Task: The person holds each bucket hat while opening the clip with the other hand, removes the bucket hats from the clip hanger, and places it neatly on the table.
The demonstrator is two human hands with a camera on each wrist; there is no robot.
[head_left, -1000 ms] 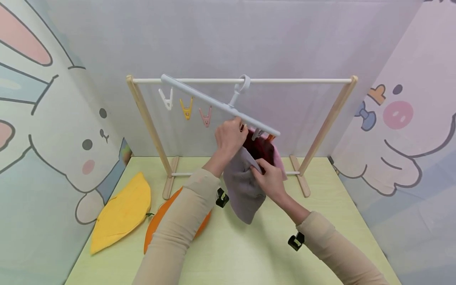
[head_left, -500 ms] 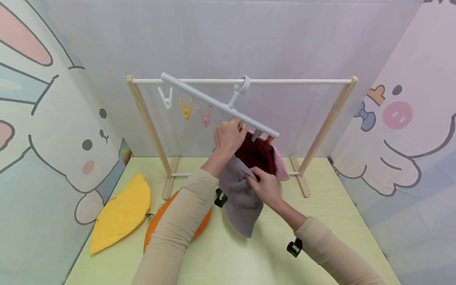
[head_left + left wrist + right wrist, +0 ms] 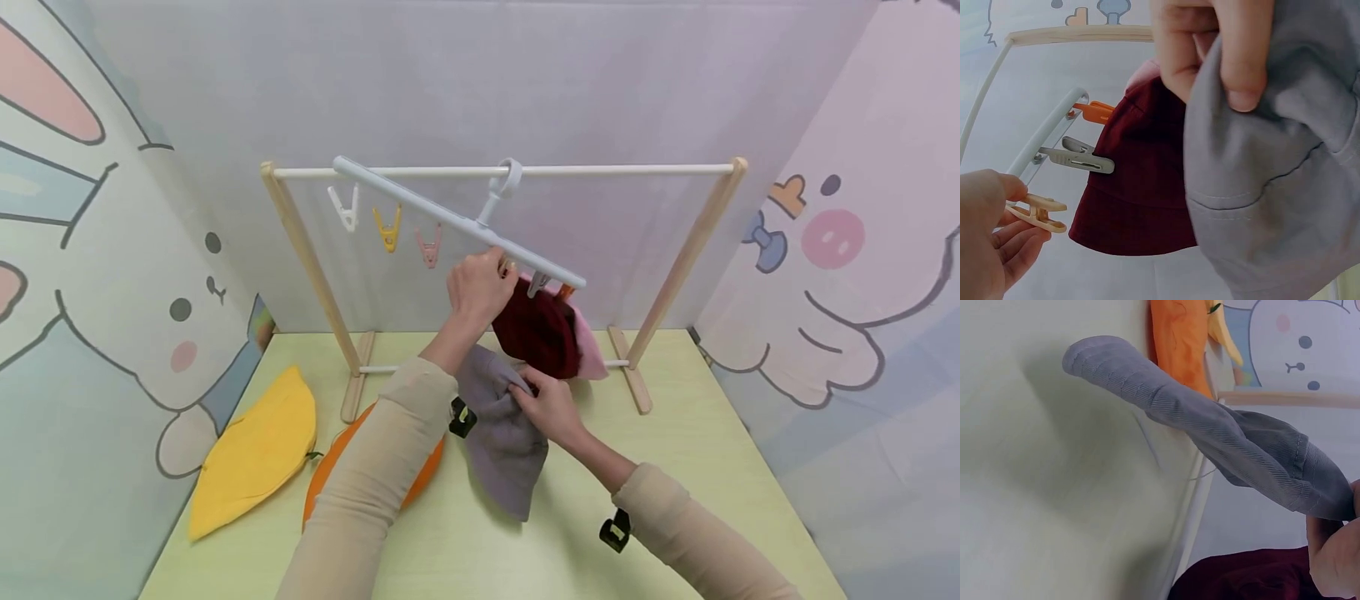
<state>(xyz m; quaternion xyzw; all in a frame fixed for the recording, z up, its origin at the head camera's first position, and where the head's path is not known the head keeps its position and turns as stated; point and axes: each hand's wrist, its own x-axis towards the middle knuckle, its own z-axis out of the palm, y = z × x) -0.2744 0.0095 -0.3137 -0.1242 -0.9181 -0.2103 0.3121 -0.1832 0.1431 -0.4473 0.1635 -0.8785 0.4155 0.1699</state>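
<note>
My left hand [image 3: 480,287] pinches a beige clip [image 3: 1038,212] on the tilted white hanger bar [image 3: 420,202]; nothing sits between the clip's tips in the left wrist view. My right hand [image 3: 551,407] pinches the edge of a grey hat [image 3: 506,442], which hangs in front of the rack, below the bar. A dark red hat [image 3: 536,327] hangs from a grey clip [image 3: 1082,159], its brim against that clip. Behind it is a pink hat [image 3: 588,346] beside an orange clip [image 3: 1097,113]. The grey hat does not touch the beige clip.
The hanger hooks over the rail of a wooden rack [image 3: 311,258]. White [image 3: 345,208], yellow [image 3: 388,229] and pink [image 3: 430,247] clips hang at its left. On the table [image 3: 645,517] lie a yellow hat [image 3: 258,454] and an orange hat [image 3: 423,475], partly behind my left forearm.
The grey hat and my right hand have moved down and slightly left, away from the bar, uncovering more of the dark red hat. My left hand stays at the beige clip.
</note>
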